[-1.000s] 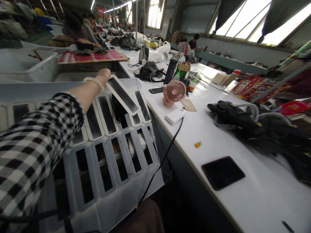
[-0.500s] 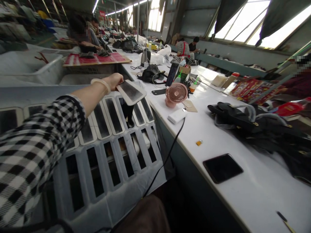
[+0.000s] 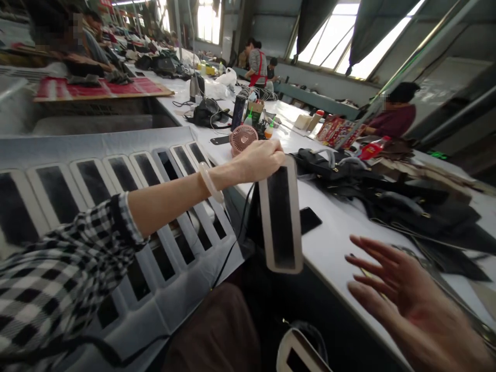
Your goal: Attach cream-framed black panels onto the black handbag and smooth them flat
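Item: right hand (image 3: 411,305), nearest me, fingers spread above the tabletop (image 3: 329,263). A thin yellowish sliver shows between the fingers; whether it is touched, I cannot tell.

Item: pale-rimmed frame (image 3: 299,341), low by the knee, partly out of sight.

Item: left hand (image 3: 260,159), clamped on the upper end of a pale-rimmed dark panel (image 3: 281,217), which hangs nearly upright over the tabletop's edge. The two hands are well apart.

Item: grey sheet (image 3: 174,305), slotted. Lower row of slots uncovered, as far as the forearm allows. Upper row: like panels (image 3: 87,183) lying side by side, one place bare near the far end. By my count, one panel lifted off, most remaining.

Item: dark phone (image 3: 311,219), behind the held panel.

Item: pink fan (image 3: 243,138).

Item: co-worker in red straps (image 3: 256,64), farther off.
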Demonstrator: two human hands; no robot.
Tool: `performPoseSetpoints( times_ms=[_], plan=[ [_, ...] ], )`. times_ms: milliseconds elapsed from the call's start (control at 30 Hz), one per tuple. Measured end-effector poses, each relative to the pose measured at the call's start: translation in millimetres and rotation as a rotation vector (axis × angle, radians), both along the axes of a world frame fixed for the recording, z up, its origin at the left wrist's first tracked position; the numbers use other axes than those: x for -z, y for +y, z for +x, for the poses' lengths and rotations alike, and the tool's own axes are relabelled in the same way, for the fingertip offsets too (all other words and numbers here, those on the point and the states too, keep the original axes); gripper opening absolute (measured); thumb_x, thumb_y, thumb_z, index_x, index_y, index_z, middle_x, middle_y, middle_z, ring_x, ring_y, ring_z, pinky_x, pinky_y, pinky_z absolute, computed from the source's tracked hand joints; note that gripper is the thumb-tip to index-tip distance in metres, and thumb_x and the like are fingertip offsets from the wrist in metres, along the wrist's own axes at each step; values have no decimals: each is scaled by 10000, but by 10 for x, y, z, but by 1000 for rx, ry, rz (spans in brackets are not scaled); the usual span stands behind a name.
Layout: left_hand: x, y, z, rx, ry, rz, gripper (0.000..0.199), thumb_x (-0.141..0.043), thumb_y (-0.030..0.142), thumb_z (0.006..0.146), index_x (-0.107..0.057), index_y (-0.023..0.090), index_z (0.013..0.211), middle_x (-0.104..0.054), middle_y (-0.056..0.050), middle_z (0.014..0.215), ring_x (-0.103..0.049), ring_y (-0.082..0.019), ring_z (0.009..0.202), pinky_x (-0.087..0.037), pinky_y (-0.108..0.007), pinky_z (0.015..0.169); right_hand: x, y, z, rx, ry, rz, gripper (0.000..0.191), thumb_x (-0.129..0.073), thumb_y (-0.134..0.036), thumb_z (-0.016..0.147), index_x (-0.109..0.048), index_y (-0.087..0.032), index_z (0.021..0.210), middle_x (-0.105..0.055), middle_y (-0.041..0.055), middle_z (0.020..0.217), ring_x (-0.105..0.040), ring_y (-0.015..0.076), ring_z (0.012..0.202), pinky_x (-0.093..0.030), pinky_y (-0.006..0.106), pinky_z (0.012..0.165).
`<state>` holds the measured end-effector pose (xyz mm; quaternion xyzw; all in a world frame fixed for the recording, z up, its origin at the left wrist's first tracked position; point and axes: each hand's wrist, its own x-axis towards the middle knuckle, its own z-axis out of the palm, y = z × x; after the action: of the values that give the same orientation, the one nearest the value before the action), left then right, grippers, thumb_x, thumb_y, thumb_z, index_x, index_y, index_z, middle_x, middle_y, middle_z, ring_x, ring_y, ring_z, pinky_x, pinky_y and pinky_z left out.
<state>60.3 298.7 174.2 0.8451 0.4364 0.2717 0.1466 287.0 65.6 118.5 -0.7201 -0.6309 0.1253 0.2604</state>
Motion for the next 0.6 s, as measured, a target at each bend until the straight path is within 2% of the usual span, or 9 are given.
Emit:
performPoseSetpoints(
  times_ms=[67, 100, 200, 300, 400, 500, 600],
  plan=[
    [-25, -316, 187, 119, -156, 11, 232, -369, 176, 871, -598, 149, 889, -649, -53, 866, -586, -199, 891, -435, -354, 802, -164, 100, -252, -1, 72, 159, 718, -607, -700, 732, -388, -314, 1296, -516, 91, 1314, -587, 270, 1117, -554, 474, 868],
    [-31, -459, 264, 167, -234, 11, 221, -372, 175, 848, -591, 150, 868, -640, -49, 825, -576, -191, 843, -431, -345, 763, -228, 128, -349, -19, 58, 201, 732, -650, -687, 704, -403, -301, 1275, -506, 94, 1336, -593, 290, 1101, -550, 490, 863],
    [-36, -805, 459, 221, -397, -30, 189, -386, 166, 806, -574, 154, 828, -600, -20, 738, -530, -162, 736, -394, -306, 673, -335, 75, -462, 18, -84, 250, 715, -688, -636, 696, -427, -253, 1241, -585, 118, 1224, -636, 321, 972, -564, 478, 758],
    [-23, -1044, 644, 229, -528, -162, 160, -408, 165, 799, -568, 156, 801, -560, 3, 705, -497, -134, 678, -370, -265, 615, -362, -131, -356, 64, -244, 292, 602, -659, -529, 762, -428, -225, 1227, -599, 121, 1190, -635, 326, 956, -554, 464, 738],
    [-2, -1246, 824, 265, -666, -384, 126, -443, 172, 798, -568, 156, 806, -543, 11, 698, -480, -113, 618, -354, -226, 540, -374, -356, -181, 59, -300, 311, 490, -591, -425, 829, -415, -218, 1237, -474, 122, 1368, -568, 315, 1116, -519, 472, 869],
    [-6, -1460, 969, 285, -783, -606, 100, -465, 171, 815, -562, 162, 836, -536, 14, 680, -481, -103, 563, -338, -199, 479, -386, -551, -48, 69, -283, 246, 619, -640, -477, 791, -393, -219, 1296, -386, 124, 1444, -493, 322, 1207, -471, 496, 955],
    [-56, -1665, 1044, 304, -870, -808, 94, -458, 144, 831, -549, 164, 846, -533, 10, 678, -501, -106, 550, -382, -191, 466, -378, -731, 31, 106, -283, 241, 692, -690, -459, 746, -389, -225, 1324, -485, 116, 1352, -522, 318, 1153, -468, 506, 952]
  ],
)
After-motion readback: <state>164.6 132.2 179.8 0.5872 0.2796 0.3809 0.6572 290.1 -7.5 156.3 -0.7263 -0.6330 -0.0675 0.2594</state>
